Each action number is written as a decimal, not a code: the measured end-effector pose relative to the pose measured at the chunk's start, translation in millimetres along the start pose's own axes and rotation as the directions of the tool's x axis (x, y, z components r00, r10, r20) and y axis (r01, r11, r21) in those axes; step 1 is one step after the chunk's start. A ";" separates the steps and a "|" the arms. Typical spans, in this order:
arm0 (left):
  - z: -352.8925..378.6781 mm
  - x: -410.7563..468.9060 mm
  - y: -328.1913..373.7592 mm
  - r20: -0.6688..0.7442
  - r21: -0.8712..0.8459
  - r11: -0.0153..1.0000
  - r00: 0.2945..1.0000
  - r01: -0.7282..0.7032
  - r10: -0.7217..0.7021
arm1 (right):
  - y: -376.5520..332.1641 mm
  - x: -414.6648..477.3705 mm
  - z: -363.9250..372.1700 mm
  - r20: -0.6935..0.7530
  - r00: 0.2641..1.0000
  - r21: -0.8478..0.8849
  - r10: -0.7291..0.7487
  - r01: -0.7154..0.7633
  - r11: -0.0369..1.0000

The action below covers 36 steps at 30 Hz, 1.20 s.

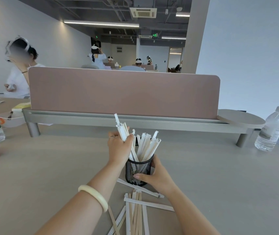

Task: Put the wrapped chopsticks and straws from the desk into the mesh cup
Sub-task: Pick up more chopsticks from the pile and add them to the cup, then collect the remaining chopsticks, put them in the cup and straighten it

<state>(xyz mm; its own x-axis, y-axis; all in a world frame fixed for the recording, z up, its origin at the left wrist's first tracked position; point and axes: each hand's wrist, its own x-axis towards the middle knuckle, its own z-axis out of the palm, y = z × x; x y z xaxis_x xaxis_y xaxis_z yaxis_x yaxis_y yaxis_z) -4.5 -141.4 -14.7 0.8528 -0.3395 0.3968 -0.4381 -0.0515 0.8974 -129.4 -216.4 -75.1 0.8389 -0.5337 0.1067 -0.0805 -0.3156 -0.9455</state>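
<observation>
Head view: at centre frame the left hand (119, 148) grips a small bundle of wrapped sticks (122, 128), their lower ends inside the black mesh cup (138, 171), which already stands full of wrapped chopsticks and straws (146, 146). The right hand (155, 177) clasps the cup's side on the desk (42, 167). More wrapped sticks lie loose (135, 211) at lower centre, just below the cup.

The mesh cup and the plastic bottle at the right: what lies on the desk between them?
Nothing: in the head view the desk is bare between the mesh cup and the plastic bottle.
</observation>
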 end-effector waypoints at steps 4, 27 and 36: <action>2.8 -4.5 -15.0 0.091 0.088 0.996 0.996 0.017 -0.025 | -2.3 0.3 0.5 0.000 1.000 -0.023 0.001 -0.001 1.000; -37.4 -10.7 -0.4 0.474 0.178 0.960 0.874 -0.218 0.110 | -3.5 0.7 0.0 -0.011 1.000 -0.105 0.015 -0.016 0.994; -104.8 -42.8 -22.7 0.365 0.603 0.788 0.921 -0.124 -0.134 | -11.2 -36.8 -36.1 0.087 0.975 -0.466 0.205 -0.142 0.873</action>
<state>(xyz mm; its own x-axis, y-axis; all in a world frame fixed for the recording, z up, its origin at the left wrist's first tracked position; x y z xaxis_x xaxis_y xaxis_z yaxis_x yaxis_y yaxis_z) -1.2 -27.3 -31.8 0.7407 -0.6485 0.1752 -0.6225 -0.5645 0.5421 -178.8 -221.5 -57.4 0.8483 -0.5164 -0.1170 -0.4404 -0.5655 -0.6973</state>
